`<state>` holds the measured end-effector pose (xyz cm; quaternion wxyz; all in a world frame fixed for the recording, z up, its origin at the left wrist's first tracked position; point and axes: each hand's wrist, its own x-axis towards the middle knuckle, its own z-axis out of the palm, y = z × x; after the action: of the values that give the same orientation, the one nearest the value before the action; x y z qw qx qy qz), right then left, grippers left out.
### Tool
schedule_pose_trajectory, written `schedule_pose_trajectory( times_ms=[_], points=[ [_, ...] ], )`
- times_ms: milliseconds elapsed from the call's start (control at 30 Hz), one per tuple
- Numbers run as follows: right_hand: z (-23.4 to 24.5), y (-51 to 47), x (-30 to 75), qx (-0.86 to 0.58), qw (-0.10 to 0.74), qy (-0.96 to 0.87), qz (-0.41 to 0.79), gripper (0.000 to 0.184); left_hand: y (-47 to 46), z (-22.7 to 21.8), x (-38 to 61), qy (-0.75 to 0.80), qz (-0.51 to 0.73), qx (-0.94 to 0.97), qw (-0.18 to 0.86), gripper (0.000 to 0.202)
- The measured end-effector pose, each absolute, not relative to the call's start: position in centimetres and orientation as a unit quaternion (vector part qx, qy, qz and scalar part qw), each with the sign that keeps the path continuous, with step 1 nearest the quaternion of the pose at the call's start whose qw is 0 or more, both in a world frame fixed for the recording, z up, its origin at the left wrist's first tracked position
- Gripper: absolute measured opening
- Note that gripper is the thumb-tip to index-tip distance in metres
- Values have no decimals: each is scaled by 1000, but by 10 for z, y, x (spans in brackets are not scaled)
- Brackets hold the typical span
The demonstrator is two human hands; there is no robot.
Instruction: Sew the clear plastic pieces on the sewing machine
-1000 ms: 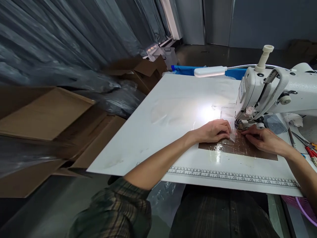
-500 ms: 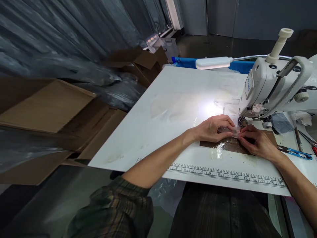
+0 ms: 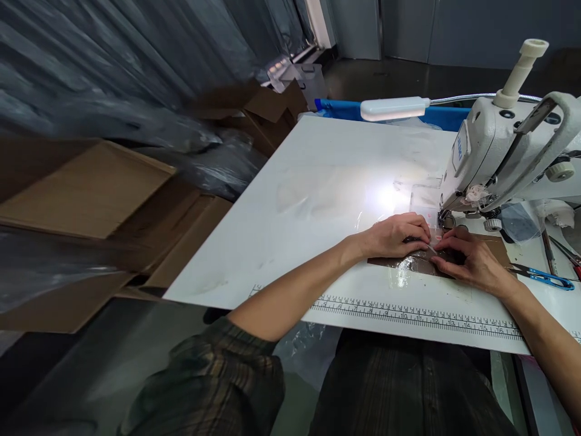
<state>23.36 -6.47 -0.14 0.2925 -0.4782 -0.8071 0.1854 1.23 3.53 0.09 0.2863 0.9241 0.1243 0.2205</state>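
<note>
Two hands meet fingertip to fingertip on a small clear plastic piece (image 3: 430,245) just in front of the sewing machine (image 3: 503,151) needle. The left hand (image 3: 394,235) and right hand (image 3: 467,261) seem to pinch it, though glare blurs the grip. Beneath lies a brown patch (image 3: 408,263) on the white table (image 3: 318,194); blue snips (image 3: 542,277) rest to the right.

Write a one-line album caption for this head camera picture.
Two hands, left hand and right hand, press clear plastic flat beside a white sewing machine.
</note>
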Motion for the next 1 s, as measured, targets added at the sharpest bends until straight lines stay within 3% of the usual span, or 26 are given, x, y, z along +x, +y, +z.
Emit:
schedule_pose_trajectory(
  times_ms=[167, 300, 533, 1000],
  points=[
    [6, -66, 229, -508, 285, -789, 197, 34, 34, -2, 14, 126, 242, 917, 292, 10],
    [12, -64, 229, -543, 320, -745, 221, 30, 32, -2, 15, 114, 294, 921, 227, 15],
    [9, -58, 242, -662, 331, -650, 170, 30, 27, 1, 18, 98, 388, 895, 197, 18],
    [-2, -62, 250, -578, 188, -793, 49, 40, 26, -4, 19, 64, 236, 961, 126, 24]
  ],
)
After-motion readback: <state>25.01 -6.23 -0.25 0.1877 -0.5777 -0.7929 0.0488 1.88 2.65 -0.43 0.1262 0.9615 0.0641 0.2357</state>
